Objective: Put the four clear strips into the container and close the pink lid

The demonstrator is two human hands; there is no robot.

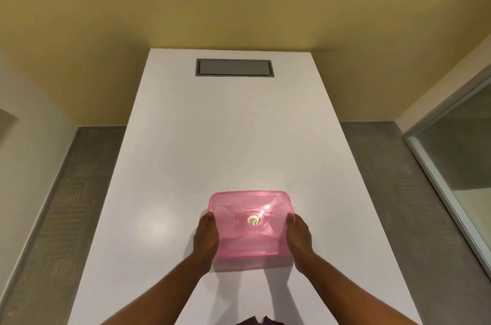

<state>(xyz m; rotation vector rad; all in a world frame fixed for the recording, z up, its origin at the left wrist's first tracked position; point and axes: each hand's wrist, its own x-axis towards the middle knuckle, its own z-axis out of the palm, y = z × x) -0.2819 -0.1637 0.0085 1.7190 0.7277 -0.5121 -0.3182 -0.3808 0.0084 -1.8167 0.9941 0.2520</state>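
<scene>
A translucent pink lid [249, 221] covers a clear rectangular container [252, 262] on the white table [225, 138], near its front edge. A small round gold sticker sits at the lid's centre. My left hand [206, 239] clasps the container's left side and my right hand [299, 241] clasps its right side, fingers wrapped along the walls with thumbs at the lid's rim. No clear strips can be made out through the pink plastic.
A grey recessed rectangular panel [235, 67] is set in the table's far end. Grey floor runs along both sides of the table. A glass partition [457, 154] stands at the right, and a yellow wall is behind.
</scene>
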